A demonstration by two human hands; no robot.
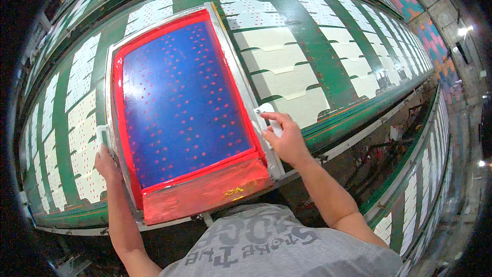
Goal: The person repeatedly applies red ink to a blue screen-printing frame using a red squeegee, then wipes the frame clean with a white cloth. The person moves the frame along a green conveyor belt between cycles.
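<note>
A large screen-printing frame (225, 67) lies in front of me on a long green table. Its blue mesh (179, 97) carries rows of small red dots, and red ink or coating borders it on all sides. At the left edge, my left hand (106, 164) is closed at the lower end of a white handle (102, 134); its fingertips are partly hidden. My right hand (288, 137) curls its fingers round a second white handle (264, 109) on the right edge. The near end of the frame is a red-smeared strip (205, 187) with a yellow mark.
The green table (318, 56) runs left to right, bearing columns of pale cut fabric panels (292, 79). Panels at the far side and left show red dots; several nearer ones on the right look plain. More panel-covered tables stand behind and at lower right. A metal rail (353, 136) edges the table.
</note>
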